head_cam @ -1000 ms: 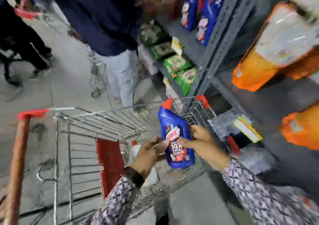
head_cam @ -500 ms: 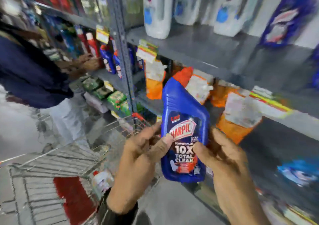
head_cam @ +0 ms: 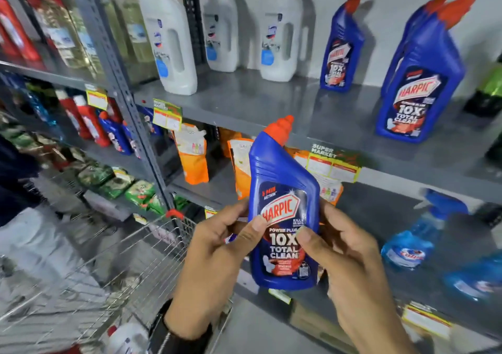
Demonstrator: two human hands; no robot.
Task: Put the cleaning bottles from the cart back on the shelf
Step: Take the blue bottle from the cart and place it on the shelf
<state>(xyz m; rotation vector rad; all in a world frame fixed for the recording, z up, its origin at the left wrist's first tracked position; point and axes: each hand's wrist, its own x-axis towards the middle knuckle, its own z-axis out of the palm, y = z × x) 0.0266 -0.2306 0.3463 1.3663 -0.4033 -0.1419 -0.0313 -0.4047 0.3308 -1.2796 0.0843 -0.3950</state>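
Observation:
I hold a blue Harpic bottle [head_cam: 282, 207] with a red angled cap upright in front of the grey shelf [head_cam: 271, 109], label facing me. My left hand [head_cam: 214, 258] grips its left side with the thumb on the label. My right hand [head_cam: 345, 258] grips its right side. On the shelf above stand matching blue Harpic bottles [head_cam: 415, 81] at the right and another blue Harpic bottle [head_cam: 341, 52] further back. The wire cart [head_cam: 114, 272] is at the lower left, with a white bottle [head_cam: 127, 338] in it.
Three white bottles [head_cam: 173, 41] stand on the shelf's left part. Orange refill pouches [head_cam: 194, 155] and blue spray bottles [head_cam: 418, 234] fill the lower shelf. A grey upright post [head_cam: 119, 81] divides the racks. A person in a dark top [head_cam: 16, 185] stands at the left.
I lifted the blue bottle out of the cart up to shelf height, still in both hands. My view swung from the cart up to the shelf.

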